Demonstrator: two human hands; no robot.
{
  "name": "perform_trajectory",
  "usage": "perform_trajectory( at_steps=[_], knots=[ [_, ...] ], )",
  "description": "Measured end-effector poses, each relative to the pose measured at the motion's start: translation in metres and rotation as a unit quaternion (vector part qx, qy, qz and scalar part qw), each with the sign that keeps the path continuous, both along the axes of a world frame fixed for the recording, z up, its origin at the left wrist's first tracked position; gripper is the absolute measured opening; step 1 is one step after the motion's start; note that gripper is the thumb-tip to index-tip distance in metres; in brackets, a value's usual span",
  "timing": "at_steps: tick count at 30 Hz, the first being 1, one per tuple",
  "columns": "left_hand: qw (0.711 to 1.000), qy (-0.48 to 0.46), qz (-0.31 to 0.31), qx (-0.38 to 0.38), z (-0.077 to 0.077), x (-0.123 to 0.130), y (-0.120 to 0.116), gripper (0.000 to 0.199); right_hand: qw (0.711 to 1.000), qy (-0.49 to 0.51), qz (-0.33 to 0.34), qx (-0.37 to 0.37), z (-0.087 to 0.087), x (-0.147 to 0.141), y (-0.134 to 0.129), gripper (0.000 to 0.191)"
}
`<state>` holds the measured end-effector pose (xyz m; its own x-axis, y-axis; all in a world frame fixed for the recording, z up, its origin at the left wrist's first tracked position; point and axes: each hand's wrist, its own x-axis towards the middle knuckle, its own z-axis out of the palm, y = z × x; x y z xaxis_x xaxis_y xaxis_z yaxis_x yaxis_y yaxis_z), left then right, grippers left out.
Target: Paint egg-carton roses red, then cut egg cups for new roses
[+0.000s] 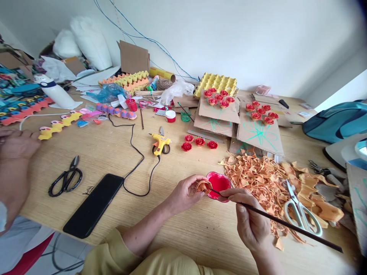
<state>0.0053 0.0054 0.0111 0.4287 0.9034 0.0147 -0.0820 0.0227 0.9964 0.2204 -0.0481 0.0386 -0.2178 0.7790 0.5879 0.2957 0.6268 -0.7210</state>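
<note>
The wooden table (177,164) carried a black phone (94,205), black scissors (66,179), a yellow glue gun (159,143), four loose red roses (200,141), a red paint dish (219,184) and heaped orange scraps (258,177).

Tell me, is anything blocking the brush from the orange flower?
Nothing that I can see. The right hand holds the brush with its tip right at the orange flower, which the left hand holds.
</note>
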Motion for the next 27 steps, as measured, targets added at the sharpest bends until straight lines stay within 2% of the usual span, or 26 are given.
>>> perform_trajectory(
  at_steps=[8,15,24,27],
  knots=[
    [1.000,0.003,0.009,0.023,-0.0046,-0.0004,-0.0005,0.036,0.998,0.048,0.021,0.017,0.0048,0.0009,-0.0023,0.024],
    [0.995,0.063,0.004,0.071,0.0037,-0.0009,-0.0009,0.037,0.999,-0.023,-0.022,0.021,0.0010,-0.0008,0.0010,0.024],
    [0.989,0.099,0.016,0.109,0.0014,-0.0022,0.0011,0.037,0.999,-0.004,0.031,0.027,0.0057,0.0002,-0.0044,0.027],
    [0.985,0.113,0.010,0.127,0.0009,-0.0031,0.0008,0.037,0.999,-0.004,0.028,0.031,0.0056,0.0006,-0.0043,0.027]
  ],
)
